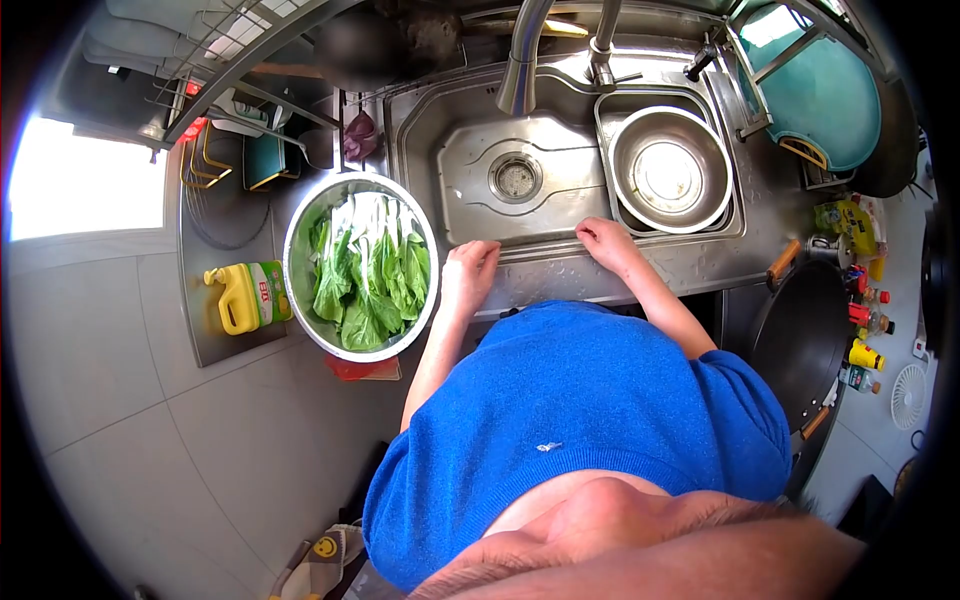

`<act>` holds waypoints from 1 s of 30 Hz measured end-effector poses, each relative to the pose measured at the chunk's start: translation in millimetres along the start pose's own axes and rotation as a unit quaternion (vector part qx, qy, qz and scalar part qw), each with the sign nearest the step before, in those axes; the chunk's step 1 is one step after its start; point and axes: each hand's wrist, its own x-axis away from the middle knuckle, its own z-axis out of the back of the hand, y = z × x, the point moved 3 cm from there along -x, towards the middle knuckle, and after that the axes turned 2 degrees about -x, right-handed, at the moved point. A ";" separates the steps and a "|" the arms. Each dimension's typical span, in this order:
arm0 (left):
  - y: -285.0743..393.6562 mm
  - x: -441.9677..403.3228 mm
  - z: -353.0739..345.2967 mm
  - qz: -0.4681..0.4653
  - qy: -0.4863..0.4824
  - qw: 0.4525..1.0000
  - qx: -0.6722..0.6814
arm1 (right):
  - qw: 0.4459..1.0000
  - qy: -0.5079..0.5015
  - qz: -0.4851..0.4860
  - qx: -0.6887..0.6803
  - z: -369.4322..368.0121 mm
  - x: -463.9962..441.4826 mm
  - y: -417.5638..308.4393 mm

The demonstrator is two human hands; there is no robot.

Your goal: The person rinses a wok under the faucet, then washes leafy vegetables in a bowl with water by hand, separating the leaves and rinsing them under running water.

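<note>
My left hand [472, 272] is at the front edge of the steel sink [455, 225], its fingers curled together with nothing visible in them. Close by on its left stands a round metal basin [291, 262] of leafy greens [370, 270], white stalks pointing away from me. My right hand [606, 244] hovers or rests over the sink's front rim, fingers drawn in and apparently holding nothing. Just beyond it, a steel bowl [625, 165] sits in the smaller right-hand sink compartment. I cannot tell whether either hand touches the rim.
A faucet [518, 85] hangs over the sink's back. A yellow jug [245, 298] stands left of the greens. On the right are a black wok [797, 335], several bottles [872, 320] and a teal board [825, 110] in a rack. A wire shelf [235, 60] is at upper left.
</note>
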 end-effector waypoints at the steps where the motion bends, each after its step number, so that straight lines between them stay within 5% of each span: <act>1: -0.3 0.4 -0.2 0.000 0.000 1.000 0.000 | 1.000 0.001 -0.002 -0.001 -0.1 0.3 0.1; 30: -4.7 0.6 -1.8 0.007 -0.020 1.000 0.012 | 1.000 -0.008 -0.002 0.024 3.7 0.8 0.5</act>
